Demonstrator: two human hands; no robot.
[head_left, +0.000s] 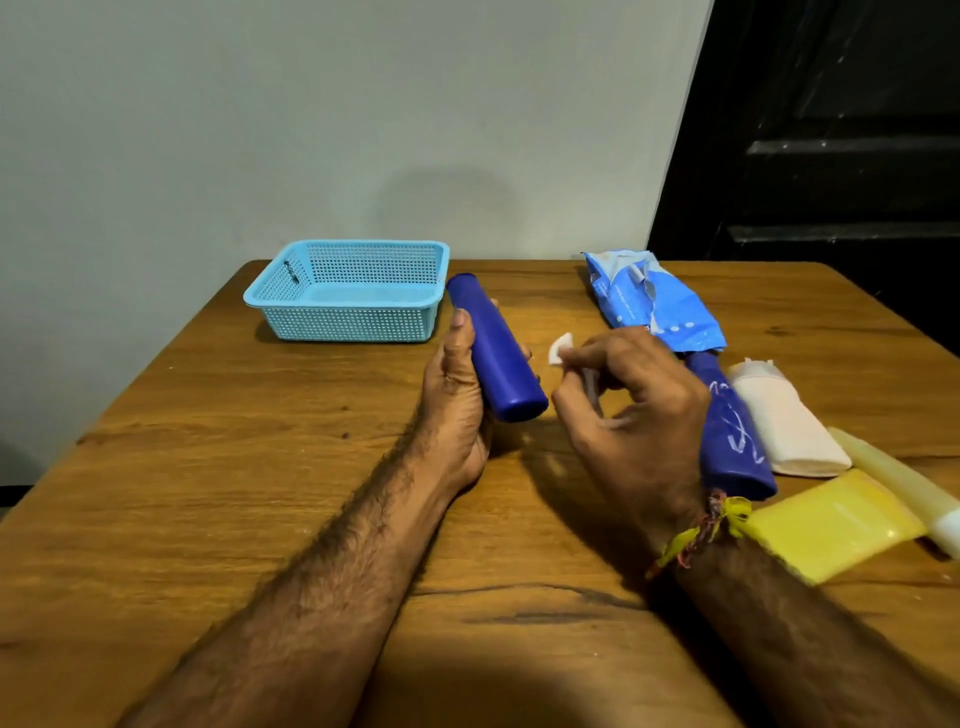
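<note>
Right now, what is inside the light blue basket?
Nothing shows on the visible floor of the basket; its near mesh wall covers the front strip, so that part cannot be judged.

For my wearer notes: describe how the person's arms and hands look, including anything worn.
Both forearms are bare and hairy, with no sleeves in view. The left hand and right hand are ungloved. A knotted yellow and red thread wristband circles the right wrist.

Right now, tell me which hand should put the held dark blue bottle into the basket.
Left, probably. The left hand grips the dark blue bottle, and the light blue basket stands just beyond it. The right hand pinches a small white scrap and lies farther from the basket.
</note>
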